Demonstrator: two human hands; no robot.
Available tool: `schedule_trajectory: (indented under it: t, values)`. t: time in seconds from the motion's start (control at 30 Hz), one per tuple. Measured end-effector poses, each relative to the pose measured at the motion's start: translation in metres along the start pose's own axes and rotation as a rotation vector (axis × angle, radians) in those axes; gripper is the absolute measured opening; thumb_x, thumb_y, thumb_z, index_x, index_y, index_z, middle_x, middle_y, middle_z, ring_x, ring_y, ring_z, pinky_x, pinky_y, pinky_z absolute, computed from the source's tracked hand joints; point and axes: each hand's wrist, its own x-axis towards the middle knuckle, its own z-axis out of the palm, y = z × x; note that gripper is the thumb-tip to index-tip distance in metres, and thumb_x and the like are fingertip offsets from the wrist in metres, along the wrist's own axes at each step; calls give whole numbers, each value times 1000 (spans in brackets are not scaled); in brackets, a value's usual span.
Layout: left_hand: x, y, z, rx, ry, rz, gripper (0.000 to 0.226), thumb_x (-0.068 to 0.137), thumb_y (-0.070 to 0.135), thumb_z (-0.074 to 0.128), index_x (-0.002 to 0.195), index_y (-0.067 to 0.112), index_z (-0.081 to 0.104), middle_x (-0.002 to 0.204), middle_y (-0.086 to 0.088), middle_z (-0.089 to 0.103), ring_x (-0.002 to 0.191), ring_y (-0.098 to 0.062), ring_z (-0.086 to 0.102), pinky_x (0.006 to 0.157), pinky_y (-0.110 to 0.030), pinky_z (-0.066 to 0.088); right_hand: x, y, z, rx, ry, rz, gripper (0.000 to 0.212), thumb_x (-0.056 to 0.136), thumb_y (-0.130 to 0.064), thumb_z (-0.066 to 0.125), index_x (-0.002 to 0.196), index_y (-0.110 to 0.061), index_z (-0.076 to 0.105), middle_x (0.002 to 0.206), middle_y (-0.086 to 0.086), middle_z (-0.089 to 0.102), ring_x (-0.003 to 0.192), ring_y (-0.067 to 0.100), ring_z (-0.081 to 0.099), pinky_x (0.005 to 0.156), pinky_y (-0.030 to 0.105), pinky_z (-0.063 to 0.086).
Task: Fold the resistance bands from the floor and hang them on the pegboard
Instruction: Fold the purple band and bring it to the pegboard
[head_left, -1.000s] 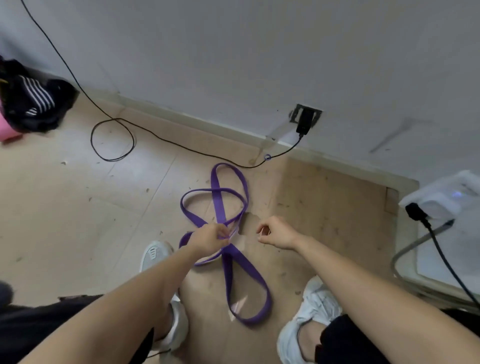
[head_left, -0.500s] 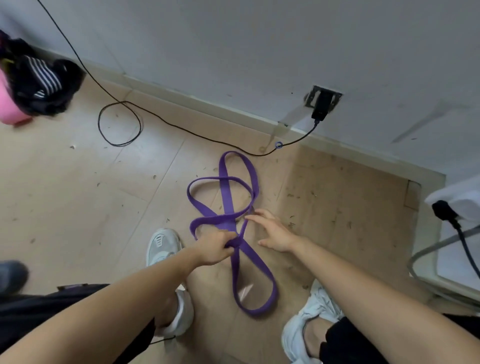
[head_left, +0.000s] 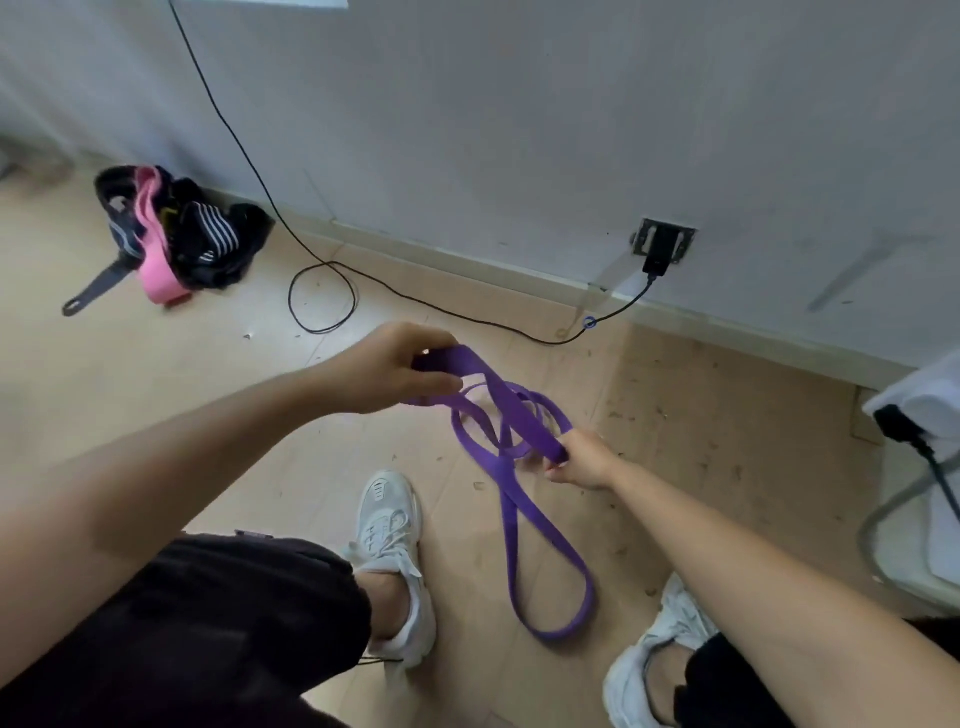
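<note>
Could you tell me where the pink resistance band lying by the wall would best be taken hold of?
Probably the pink resistance band at its lower folded end, from above on the open-floor side: that end lies free on the floor, while its upper part is tangled in the pile of dark bands.

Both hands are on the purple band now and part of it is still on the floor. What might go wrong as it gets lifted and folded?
1. The purple band is crossed in several loops between the left hand and right hand; pulling apart may tighten a tangle.
2. Its lower loop trails between the white shoes, so a step could pin it.
3. The black cable lies close on the floor and might snag.
</note>
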Motion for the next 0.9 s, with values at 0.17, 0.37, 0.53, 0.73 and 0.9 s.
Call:
schedule_trajectory:
  t: [0.17, 0.37, 0.53, 0.73, 0.9]
  values:
    - [-15, 18, -44, -22, 259, -16, 5, 94, 17, 72, 92, 20, 69, 70, 15, 64, 62, -8, 66, 62, -20, 53, -11, 18, -5, 39, 82, 22, 4, 81, -25, 72, 82, -21, 70, 87, 2, 72, 86, 23, 68, 83, 38, 55]
    - [-15, 6, -40, -29, 432, -100, 7, 95, 16, 70, 102, 16, 69, 80, -2, 69, 63, -13, 72, 58, -27, 60, -26, 6, -49, 141, 267, 117, 14, 93, -17, 64, 92, -8, 74, 84, 10, 73, 78, 25, 71, 71, 43, 60]
    - [-6, -22, -18, 156, 306, -164, 11, 90, 18, 75, 95, 26, 70, 76, 2, 73, 68, -17, 73, 69, -43, 63, -45, -16, -128, 388, 467, 86, 26, 93, 9, 44, 104, -6, 62, 92, 13, 66, 67, 30, 68, 36, 26, 51]
    - [4, -48, 25, 404, 241, -288, 15, 91, 29, 72, 101, 17, 72, 78, 6, 70, 67, -14, 66, 64, -31, 55, -85, -61, -214, 673, 475, -103, 11, 91, -4, 69, 91, -11, 60, 88, 7, 59, 68, 13, 67, 56, 22, 59]
    - [10, -46, 40, 442, 203, -336, 19, 92, 38, 69, 95, 20, 72, 80, 5, 71, 68, -14, 68, 68, -34, 61, -127, -113, -261, 893, 474, -266, 17, 91, -22, 71, 94, -11, 59, 86, 7, 62, 71, 16, 65, 57, 22, 56]
